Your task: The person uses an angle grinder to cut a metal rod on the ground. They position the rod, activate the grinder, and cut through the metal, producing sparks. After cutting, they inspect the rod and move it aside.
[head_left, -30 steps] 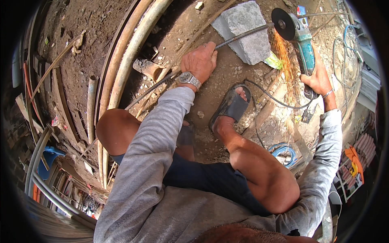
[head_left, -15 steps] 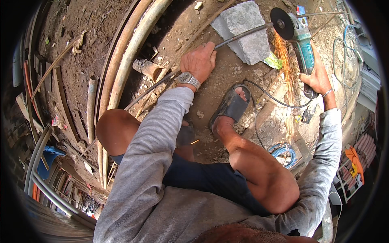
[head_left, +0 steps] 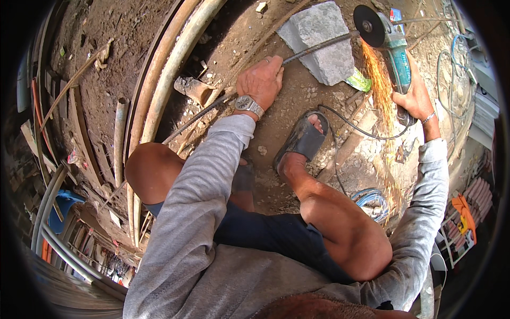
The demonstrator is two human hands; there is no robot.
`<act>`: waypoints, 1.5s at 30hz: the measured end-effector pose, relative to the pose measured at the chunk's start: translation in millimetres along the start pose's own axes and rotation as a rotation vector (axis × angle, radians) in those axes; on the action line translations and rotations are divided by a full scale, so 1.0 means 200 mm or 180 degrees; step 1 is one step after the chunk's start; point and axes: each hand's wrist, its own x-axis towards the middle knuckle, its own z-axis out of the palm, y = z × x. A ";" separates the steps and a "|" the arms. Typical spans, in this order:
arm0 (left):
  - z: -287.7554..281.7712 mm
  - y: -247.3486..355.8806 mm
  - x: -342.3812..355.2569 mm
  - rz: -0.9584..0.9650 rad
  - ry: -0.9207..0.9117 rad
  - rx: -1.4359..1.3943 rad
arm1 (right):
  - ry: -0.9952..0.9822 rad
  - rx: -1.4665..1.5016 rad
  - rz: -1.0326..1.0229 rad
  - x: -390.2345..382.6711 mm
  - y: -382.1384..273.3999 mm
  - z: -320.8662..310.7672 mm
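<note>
My left hand [head_left: 260, 82] is closed round a long ribbed steel bar [head_left: 319, 47], which slants up to the right across a grey block of stone [head_left: 325, 26]. In my right hand [head_left: 416, 95] is the teal body of an angle grinder [head_left: 398, 64], held upright by its grip. Its dark cutting disc [head_left: 370, 25] meets the bar just past the stone's right edge. Orange sparks [head_left: 380, 85] stream down from that contact toward the ground. The black power cord [head_left: 366, 133] loops from the grinder's lower end past my sandalled foot.
Long pipes [head_left: 159, 95] run along the left side, and a short hollow tube [head_left: 194, 90] lies beside them. A coil of blue cable [head_left: 372, 202] sits right of my knee. Thin hoses [head_left: 451, 69] trail at the far right. A blue container [head_left: 64, 210] stands at lower left.
The spark stream has grown thicker and reaches farther down. The grinder has tilted and shifted slightly, with my right hand moving a little. My left hand and the bar stay nearly in place.
</note>
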 end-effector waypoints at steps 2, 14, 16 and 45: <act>0.00 0.00 0.00 0.0010 0.0013 -0.0006 | -0.0003 -0.0012 -0.0003 0.00 0.01 0.00; 0.01 0.00 0.00 0.0003 0.0040 0.0015 | 0.0063 -0.0023 -0.0040 0.00 0.01 0.01; 0.01 0.00 0.00 0.0013 0.0041 0.0019 | 0.0078 0.0001 -0.0068 0.00 0.03 0.01; 0.00 0.01 0.02 -0.0121 -0.0583 0.0356 | 0.2325 0.5605 0.2113 -0.90 0.34 0.84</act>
